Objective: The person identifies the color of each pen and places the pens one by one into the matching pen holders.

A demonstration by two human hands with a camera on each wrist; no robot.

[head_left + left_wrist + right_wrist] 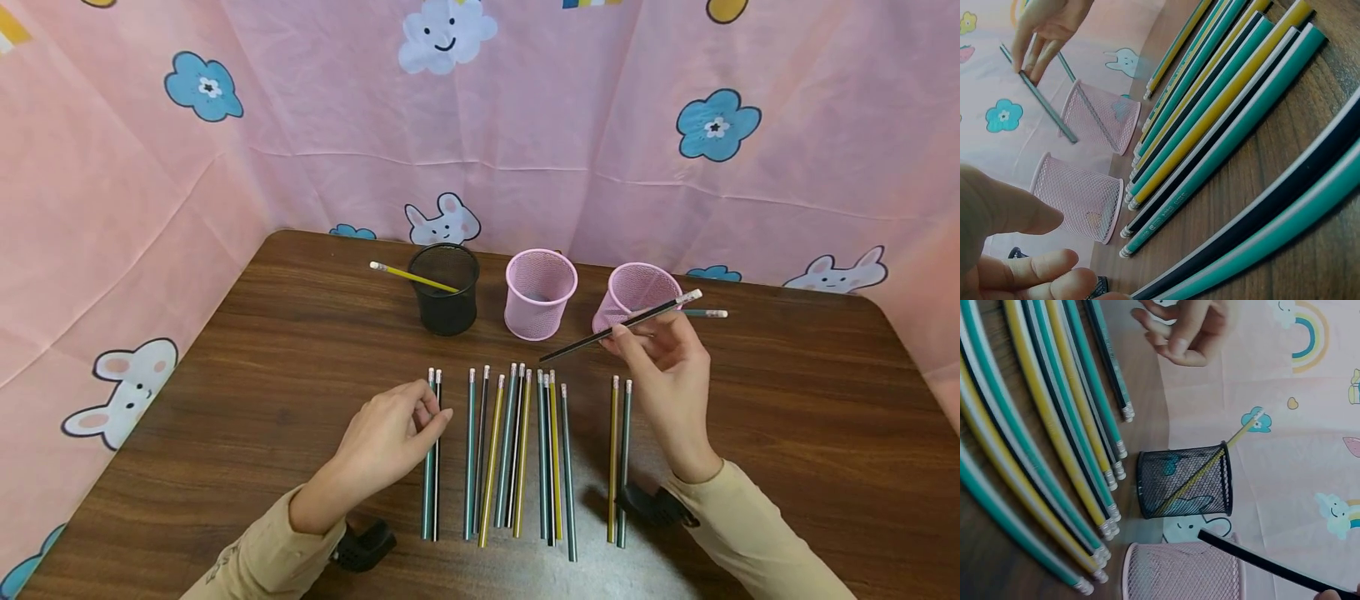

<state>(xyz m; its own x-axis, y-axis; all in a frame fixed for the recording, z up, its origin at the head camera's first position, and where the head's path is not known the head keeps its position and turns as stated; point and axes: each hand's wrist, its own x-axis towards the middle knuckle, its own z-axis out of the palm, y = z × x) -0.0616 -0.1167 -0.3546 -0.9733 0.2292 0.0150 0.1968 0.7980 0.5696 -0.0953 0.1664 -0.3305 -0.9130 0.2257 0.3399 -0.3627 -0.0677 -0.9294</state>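
Note:
My right hand (671, 375) pinches a black pencil (577, 344) between thumb and fingers, its white eraser end up and to the right. The pencil crosses in front of the right pink mesh cup (611, 315), where a teal pencil (705, 313) leans out to the right. My left hand (390, 429) holds nothing; in the left wrist view its thumb and fingers are apart. It is nearest a teal pencil (427, 500) and a black-and-white pencil (437, 500) lying side by side. A yellow pencil (405, 274) slants out of the black mesh cup (447, 315).
Between the other two cups stands a middle pink mesh cup (536, 321). Several teal, black and yellow pencils lie in groups on the brown table (300, 350), erasers toward the cups. A yellow pencil (612, 467) and a teal one lie near my right wrist. Pink printed cloth (525, 125) hangs behind.

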